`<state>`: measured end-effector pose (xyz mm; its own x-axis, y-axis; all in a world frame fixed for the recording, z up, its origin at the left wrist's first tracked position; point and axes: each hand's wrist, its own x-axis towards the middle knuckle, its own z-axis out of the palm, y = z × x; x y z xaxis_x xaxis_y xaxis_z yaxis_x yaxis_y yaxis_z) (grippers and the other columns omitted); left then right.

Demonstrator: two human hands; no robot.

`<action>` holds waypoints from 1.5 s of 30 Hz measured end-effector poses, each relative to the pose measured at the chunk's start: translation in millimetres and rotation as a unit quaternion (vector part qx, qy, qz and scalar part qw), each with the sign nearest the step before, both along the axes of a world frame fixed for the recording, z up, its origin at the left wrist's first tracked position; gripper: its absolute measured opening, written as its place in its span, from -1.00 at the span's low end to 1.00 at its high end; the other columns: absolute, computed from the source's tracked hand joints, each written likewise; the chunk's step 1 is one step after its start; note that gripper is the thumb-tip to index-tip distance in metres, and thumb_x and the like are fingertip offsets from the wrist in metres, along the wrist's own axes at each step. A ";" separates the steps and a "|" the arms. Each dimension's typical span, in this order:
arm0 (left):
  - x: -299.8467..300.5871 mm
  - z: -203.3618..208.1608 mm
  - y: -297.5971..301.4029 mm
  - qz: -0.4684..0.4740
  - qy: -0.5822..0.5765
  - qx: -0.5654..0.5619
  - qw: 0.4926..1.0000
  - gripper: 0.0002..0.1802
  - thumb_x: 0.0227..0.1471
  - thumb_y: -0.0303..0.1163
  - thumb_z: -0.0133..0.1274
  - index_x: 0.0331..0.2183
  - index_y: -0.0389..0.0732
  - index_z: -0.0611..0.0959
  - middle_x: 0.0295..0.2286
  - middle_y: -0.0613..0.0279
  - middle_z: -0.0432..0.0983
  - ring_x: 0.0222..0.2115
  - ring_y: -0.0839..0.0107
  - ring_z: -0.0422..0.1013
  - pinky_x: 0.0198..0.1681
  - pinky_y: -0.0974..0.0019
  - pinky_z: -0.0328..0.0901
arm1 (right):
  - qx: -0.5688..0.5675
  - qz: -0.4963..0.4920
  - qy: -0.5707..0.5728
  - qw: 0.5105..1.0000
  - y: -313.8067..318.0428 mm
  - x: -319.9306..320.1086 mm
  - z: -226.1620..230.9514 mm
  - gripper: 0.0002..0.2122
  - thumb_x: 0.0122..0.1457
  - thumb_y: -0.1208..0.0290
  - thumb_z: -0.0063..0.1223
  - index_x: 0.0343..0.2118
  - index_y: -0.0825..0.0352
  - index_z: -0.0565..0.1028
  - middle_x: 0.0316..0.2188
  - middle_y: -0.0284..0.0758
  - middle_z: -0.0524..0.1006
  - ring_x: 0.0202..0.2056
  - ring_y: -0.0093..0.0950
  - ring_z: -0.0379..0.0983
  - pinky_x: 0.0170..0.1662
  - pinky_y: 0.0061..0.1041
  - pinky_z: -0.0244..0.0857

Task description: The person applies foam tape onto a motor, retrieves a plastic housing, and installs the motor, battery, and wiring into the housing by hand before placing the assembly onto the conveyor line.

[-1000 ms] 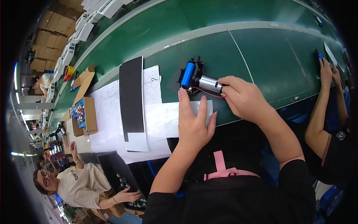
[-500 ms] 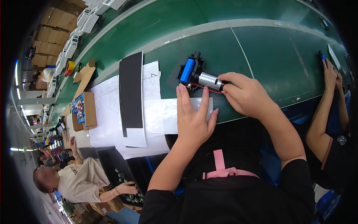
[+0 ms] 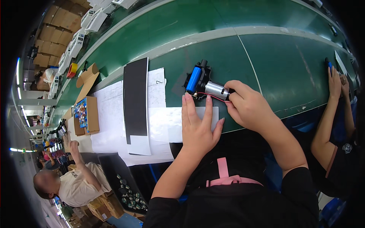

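Note:
A small motor assembly lies on the green table. It has a black housing (image 3: 205,72), a blue cylindrical battery (image 3: 194,79) and a silver motor (image 3: 216,90). A thin red wire (image 3: 213,97) runs along the motor's near side. My right hand (image 3: 249,106) grips the motor's right end between thumb and fingers. Spread and stretched out, the fingers of my left hand (image 3: 199,131) reach the near edge of the assembly, fingertips by the battery's lower end and the wire. Whether they press on it I cannot tell.
Left of my hands lie white sheets (image 3: 110,125) and a long black board (image 3: 136,102). Beyond stands a cardboard box (image 3: 93,116) of small coloured parts. A black bin (image 3: 118,167) holds circuit pieces. One co-worker (image 3: 81,182) sits left; another's hands (image 3: 336,83) work right.
My hands keep nearly the same place on the assembly; the whole view has shifted slightly. The left co-worker's hand has left the black bin.

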<state>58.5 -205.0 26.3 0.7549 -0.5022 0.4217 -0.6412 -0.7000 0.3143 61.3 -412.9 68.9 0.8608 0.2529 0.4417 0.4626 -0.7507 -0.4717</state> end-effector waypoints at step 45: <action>-3.0 -7.7 -8.3 0.079 -0.014 -0.037 0.996 -0.26 -0.04 -0.12 0.23 0.18 -0.12 0.51 0.29 -0.36 0.04 0.25 -0.24 0.12 0.27 -0.34 0.01 | 0.016 -0.149 -0.027 0.988 31.5 3.0 -16.9 -0.89 0.07 0.49 0.27 -0.48 0.45 0.63 -0.21 -0.23 0.57 -0.31 -0.30 0.62 -0.26 -0.42 0.49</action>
